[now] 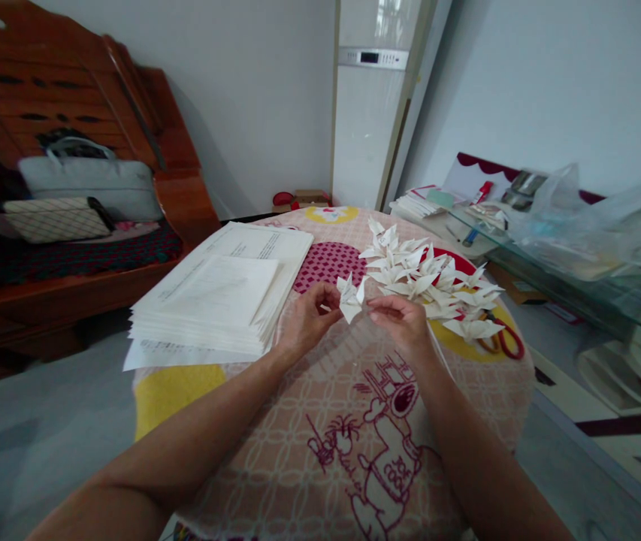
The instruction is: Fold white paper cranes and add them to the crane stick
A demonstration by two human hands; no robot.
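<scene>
A small folded white paper crane (351, 297) is held up over the middle of the table, between my two hands. My left hand (312, 315) pinches its left side with thumb and fingers. On the other side, my right hand (402, 321) has its fingers closed in a pinch at the crane's right edge; the exact contact is too small to see clearly. Just beyond my right hand lies a heap of similar paper cranes (415, 278). Left of my left hand is a thick stack of printed paper (207, 300), topped by smaller square sheets (235, 284).
A patterned cloth (320, 451) covers the round table. Red-handled scissors (509, 344) lie partly under the cranes at the right edge. A glass shelf (579, 278) with plastic bags (562, 210) stands at right. At left is a wooden bench (185, 203) with bags on it.
</scene>
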